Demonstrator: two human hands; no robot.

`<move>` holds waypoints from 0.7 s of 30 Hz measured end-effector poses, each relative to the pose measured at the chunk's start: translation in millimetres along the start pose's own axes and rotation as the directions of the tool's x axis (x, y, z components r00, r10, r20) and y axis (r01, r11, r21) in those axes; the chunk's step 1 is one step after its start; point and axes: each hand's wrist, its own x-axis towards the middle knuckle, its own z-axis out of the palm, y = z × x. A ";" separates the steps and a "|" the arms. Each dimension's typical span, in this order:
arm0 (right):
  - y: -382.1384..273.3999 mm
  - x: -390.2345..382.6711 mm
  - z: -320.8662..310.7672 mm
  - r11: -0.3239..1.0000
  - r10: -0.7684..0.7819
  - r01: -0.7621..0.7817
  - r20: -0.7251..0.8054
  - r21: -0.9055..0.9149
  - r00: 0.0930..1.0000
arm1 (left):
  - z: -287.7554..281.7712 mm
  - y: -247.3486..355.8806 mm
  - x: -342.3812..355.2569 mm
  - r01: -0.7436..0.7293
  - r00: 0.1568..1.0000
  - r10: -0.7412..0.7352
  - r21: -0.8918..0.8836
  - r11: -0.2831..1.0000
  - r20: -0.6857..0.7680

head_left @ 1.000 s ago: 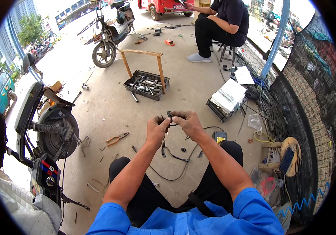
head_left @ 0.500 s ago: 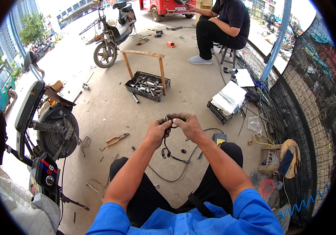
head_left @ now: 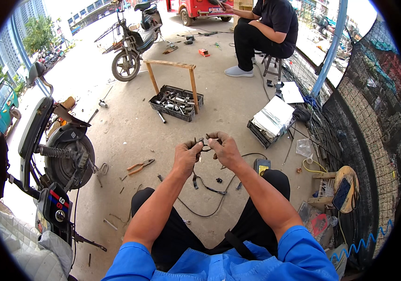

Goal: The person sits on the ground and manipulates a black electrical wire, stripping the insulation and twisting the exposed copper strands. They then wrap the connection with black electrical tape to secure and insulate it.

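Observation:
My left hand (head_left: 185,157) and my right hand (head_left: 225,151) are raised between my knees, fingertips closed on either end of a small dark wire connector (head_left: 201,141), too small to make out in detail. A dark cable hangs from it to a cable loop (head_left: 218,191) on the concrete, with small black plugs along it. A black box with a yellow label (head_left: 262,165) lies beside my right knee. Orange-handled pliers (head_left: 138,166) lie on the ground left of my hands.
An upturned scooter (head_left: 67,157) stands close left. Ahead are a wooden-handled crate of metal parts (head_left: 172,103), another scooter (head_left: 130,56) and a seated person (head_left: 266,35). A paper-topped crate (head_left: 270,119), a wooden stool (head_left: 344,187) and mesh fencing (head_left: 364,117) are at right.
My fingertips have drawn slightly apart at the connector, with more of the wire showing between them. My forearms have barely moved.

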 end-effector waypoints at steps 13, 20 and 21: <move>3.2 5.1 -0.3 0.922 0.205 -0.231 0.114 0.311 0.972 | 4.5 -3.6 0.4 -0.091 0.993 0.103 0.189 0.978 -0.057; 9.1 7.5 -1.6 0.971 0.115 -0.146 0.162 0.189 0.980 | 4.7 2.1 -2.0 -0.084 0.995 0.091 0.144 0.986 -0.045; 10.3 8.2 -1.9 0.980 0.101 -0.126 0.160 0.155 0.982 | 4.3 1.9 -1.3 -0.084 0.995 0.092 0.144 0.986 -0.044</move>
